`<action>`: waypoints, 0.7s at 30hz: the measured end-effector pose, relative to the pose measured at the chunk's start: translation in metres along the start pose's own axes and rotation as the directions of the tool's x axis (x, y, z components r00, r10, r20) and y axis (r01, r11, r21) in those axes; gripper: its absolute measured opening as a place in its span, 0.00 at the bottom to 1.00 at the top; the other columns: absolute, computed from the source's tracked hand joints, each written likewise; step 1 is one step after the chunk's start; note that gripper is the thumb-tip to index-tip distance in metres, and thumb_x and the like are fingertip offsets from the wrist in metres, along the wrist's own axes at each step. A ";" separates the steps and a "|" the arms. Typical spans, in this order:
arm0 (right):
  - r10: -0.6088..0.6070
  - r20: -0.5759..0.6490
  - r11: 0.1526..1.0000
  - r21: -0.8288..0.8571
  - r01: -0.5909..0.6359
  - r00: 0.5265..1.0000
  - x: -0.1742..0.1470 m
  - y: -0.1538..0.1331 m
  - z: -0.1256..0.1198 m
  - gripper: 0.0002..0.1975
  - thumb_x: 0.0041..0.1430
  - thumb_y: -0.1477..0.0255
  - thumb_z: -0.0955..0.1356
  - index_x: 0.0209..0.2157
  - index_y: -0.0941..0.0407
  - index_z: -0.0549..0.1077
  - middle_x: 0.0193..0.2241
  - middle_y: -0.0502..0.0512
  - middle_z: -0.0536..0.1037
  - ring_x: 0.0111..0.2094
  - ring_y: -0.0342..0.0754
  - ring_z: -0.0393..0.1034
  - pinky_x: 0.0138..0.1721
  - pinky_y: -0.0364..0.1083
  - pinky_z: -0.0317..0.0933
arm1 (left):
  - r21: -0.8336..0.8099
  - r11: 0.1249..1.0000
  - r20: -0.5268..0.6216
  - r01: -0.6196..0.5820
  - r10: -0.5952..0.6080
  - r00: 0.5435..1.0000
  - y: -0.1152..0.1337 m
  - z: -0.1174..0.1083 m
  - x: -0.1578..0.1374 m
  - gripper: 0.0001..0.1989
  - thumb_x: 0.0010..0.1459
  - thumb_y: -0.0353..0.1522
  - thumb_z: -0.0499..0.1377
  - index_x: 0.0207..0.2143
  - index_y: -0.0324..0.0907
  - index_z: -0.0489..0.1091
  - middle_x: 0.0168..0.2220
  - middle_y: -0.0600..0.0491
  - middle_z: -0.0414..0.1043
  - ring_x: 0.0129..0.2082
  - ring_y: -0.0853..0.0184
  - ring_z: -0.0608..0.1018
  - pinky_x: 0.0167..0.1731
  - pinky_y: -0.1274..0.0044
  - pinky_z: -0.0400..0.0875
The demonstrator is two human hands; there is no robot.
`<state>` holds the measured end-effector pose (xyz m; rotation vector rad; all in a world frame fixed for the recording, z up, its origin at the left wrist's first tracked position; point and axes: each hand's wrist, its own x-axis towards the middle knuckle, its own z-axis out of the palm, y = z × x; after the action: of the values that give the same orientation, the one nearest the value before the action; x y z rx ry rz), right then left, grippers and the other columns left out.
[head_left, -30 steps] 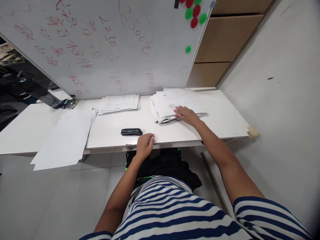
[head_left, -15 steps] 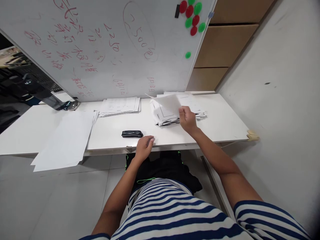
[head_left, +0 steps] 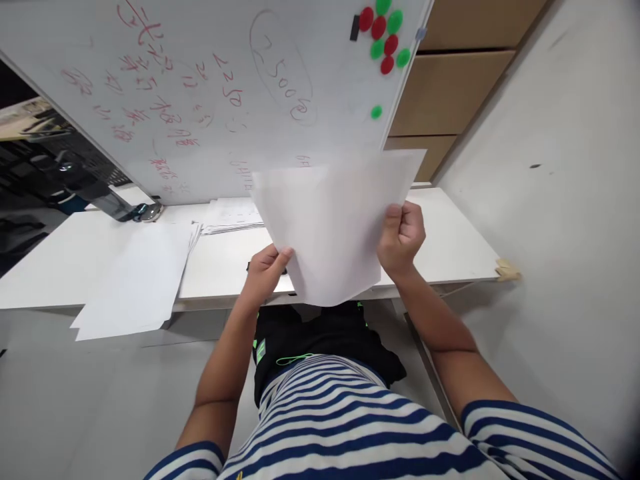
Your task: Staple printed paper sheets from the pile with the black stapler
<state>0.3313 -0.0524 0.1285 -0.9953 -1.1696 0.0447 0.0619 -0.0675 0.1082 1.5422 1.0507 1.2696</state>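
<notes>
A white sheet of paper (head_left: 335,227) is held up above the table, slightly curved, its near side blank; I cannot tell whether it is one sheet or more. My left hand (head_left: 267,267) pinches its left edge, thumb on the near face. On the opposite edge, my right hand (head_left: 403,237) is closed round the paper with the thumb on top. Behind my left hand a black stapler (head_left: 285,271) is almost wholly covered. The raised sheet hides the paper pile that lay at the table's right.
Blank sheets (head_left: 135,280) overhang the front edge of the white table (head_left: 440,260) on the left. A printed stack (head_left: 233,212) lies behind my left hand. The whiteboard (head_left: 200,40) with round magnets (head_left: 379,28) stands along the back; a wall (head_left: 565,200) bounds the right.
My right hand has lifted the paper off the right-hand pile and brought it toward me. My left hand has left the table edge, moved left and up, and taken hold of the paper's left edge.
</notes>
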 end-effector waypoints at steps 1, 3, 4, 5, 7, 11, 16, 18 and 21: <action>0.026 0.016 0.999 0.018 -0.026 1.000 -0.005 0.002 0.001 0.16 0.68 0.54 0.64 0.41 0.51 0.72 0.34 0.51 0.75 0.39 0.48 0.74 0.42 0.51 0.71 | 0.013 1.000 -0.045 0.010 -0.009 0.999 -0.004 0.005 -0.001 0.18 0.61 0.47 0.62 0.40 0.42 0.79 0.38 0.50 0.79 0.39 0.63 0.78 0.37 0.73 0.74; 0.103 0.078 0.992 0.071 -0.108 0.992 -0.016 0.006 0.000 0.16 0.67 0.53 0.65 0.45 0.50 0.72 0.37 0.52 0.77 0.40 0.49 0.75 0.43 0.51 0.71 | 0.040 0.999 -0.139 0.014 -0.008 0.990 -0.012 0.012 -0.004 0.17 0.60 0.47 0.62 0.35 0.42 0.78 0.31 0.53 0.76 0.32 0.67 0.75 0.31 0.76 0.70; 0.151 0.121 0.981 0.106 -0.164 0.981 -0.020 0.009 -0.001 0.17 0.66 0.53 0.66 0.47 0.50 0.72 0.38 0.53 0.78 0.40 0.49 0.76 0.43 0.51 0.72 | 0.057 0.998 -0.179 0.015 -0.005 0.984 -0.016 0.014 -0.005 0.17 0.60 0.47 0.63 0.32 0.42 0.77 0.28 0.54 0.74 0.30 0.68 0.72 0.28 0.77 0.67; 0.200 0.170 0.964 0.142 -0.225 0.965 -0.024 0.012 -0.002 0.19 0.64 0.52 0.67 0.49 0.49 0.71 0.39 0.53 0.79 0.41 0.49 0.76 0.43 0.51 0.72 | 0.079 0.997 -0.215 0.016 0.001 0.977 -0.019 0.014 -0.005 0.18 0.59 0.47 0.63 0.29 0.42 0.76 0.25 0.55 0.70 0.27 0.69 0.70 0.26 0.77 0.64; 0.282 0.264 0.917 0.208 -0.340 0.922 -0.029 0.018 -0.005 0.22 0.61 0.53 0.70 0.52 0.49 0.69 0.41 0.54 0.80 0.42 0.50 0.77 0.43 0.51 0.73 | 0.135 0.991 -0.272 0.020 0.018 0.962 -0.022 0.014 -0.006 0.20 0.58 0.47 0.64 0.24 0.41 0.72 0.22 0.57 0.65 0.24 0.71 0.65 0.23 0.78 0.59; 0.334 0.276 0.883 0.241 -0.402 0.901 -0.032 0.026 -0.012 0.22 0.54 0.56 0.76 0.45 0.50 0.70 0.38 0.52 0.80 0.39 0.47 0.77 0.41 0.49 0.72 | 0.208 0.978 -0.365 -0.015 0.092 0.927 -0.017 0.013 -0.006 0.22 0.59 0.47 0.64 0.20 0.41 0.67 0.19 0.58 0.59 0.22 0.73 0.61 0.22 0.78 0.56; 0.309 0.186 0.910 0.228 -0.347 0.933 -0.038 0.028 -0.013 0.18 0.52 0.57 0.76 0.36 0.51 0.70 0.29 0.47 0.76 0.31 0.43 0.73 0.37 0.46 0.70 | 0.312 0.944 -0.471 -0.108 0.252 0.845 -0.017 0.020 -0.006 0.23 0.61 0.48 0.62 0.21 0.43 0.66 0.19 0.58 0.58 0.23 0.72 0.63 0.24 0.77 0.60; 0.350 0.238 0.881 0.244 -0.405 0.906 -0.047 0.031 -0.008 0.20 0.52 0.55 0.76 0.38 0.52 0.70 0.33 0.50 0.79 0.37 0.47 0.76 0.42 0.48 0.71 | 0.317 0.942 -0.453 -0.108 0.251 0.856 -0.027 0.024 -0.008 0.19 0.61 0.48 0.61 0.27 0.43 0.71 0.24 0.56 0.67 0.26 0.70 0.69 0.29 0.77 0.65; 0.473 0.296 0.834 0.155 -0.530 0.830 -0.064 0.038 -0.002 0.22 0.51 0.54 0.75 0.39 0.54 0.73 0.37 0.56 0.82 0.42 0.52 0.77 0.45 0.52 0.71 | 0.249 0.966 -0.406 -0.066 0.166 0.899 -0.050 0.030 -0.010 0.19 0.61 0.49 0.61 0.40 0.43 0.74 0.35 0.51 0.75 0.36 0.65 0.76 0.37 0.74 0.70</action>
<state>0.3220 -0.0636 0.0553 -1.0872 -1.0615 0.7365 0.0860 -0.0666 0.0544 1.5519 1.4412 1.6670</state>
